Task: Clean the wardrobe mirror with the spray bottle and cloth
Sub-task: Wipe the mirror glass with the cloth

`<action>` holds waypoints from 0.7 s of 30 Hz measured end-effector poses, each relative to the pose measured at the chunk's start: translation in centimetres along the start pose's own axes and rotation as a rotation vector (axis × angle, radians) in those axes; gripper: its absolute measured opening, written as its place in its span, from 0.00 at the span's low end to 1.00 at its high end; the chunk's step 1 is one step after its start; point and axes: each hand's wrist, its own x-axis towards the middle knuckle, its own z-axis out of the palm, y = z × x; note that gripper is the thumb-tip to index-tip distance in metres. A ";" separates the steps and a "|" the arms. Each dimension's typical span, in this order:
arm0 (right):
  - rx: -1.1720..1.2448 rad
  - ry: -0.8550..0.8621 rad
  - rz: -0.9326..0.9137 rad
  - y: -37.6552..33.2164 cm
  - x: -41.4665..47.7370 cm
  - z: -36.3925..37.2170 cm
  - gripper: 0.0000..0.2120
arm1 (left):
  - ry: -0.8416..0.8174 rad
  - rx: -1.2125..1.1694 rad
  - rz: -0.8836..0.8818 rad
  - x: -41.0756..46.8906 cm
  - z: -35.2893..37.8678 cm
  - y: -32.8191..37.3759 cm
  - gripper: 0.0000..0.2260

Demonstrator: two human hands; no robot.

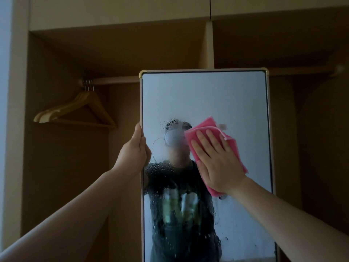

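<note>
- Two bare hands are raised to the mirror (205, 99), a tall panel with a pale frame and gold corner caps standing in front of an open wardrobe (62, 53).
- The left hand (135, 148) is closed around the mirror's left edge at about mid-height, with the thumb lying along the frame and the fingers wrapped behind it; the panel is gripped there.
- The right hand (217, 159) is laid flat, fingers spread and pointing up and to the left, and is pressed onto a folded pink cloth (204, 125).
- The cloth is held between that palm and the glass, right of the mirror's centre; its corners are seen above the fingertips and below the wrist.
- Water droplets (166, 174) are scattered over the glass left of and below the cloth, between the two hands and further down the panel.
- A streak-free, pale area is seen across the upper part of the glass.
- A person in a dark shirt is reflected, partly covered by the cloth.
- Several wooden hangers (75, 112) are hung on the rail (113, 80) in the left compartment, well apart from the left hand.
- No spray bottle can be made out.
</note>
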 end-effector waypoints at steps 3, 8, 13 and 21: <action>-0.026 -0.014 -0.014 0.6 1.8 -0.7 0.27 | -0.011 -0.004 0.001 0.1 -0.1 -0.2 0.22; -0.063 -0.038 -0.008 1.6 4.9 -1.5 0.27 | -0.050 -0.004 0.014 0.2 -0.2 -0.2 0.22; -0.066 -0.070 0.050 2.9 8.9 -2.5 0.27 | 0.001 0.028 0.036 -0.1 -0.1 0.5 0.22; -0.097 -0.068 0.149 4.3 14.8 -3.6 0.29 | -0.054 0.033 0.036 -0.2 -0.8 0.6 0.22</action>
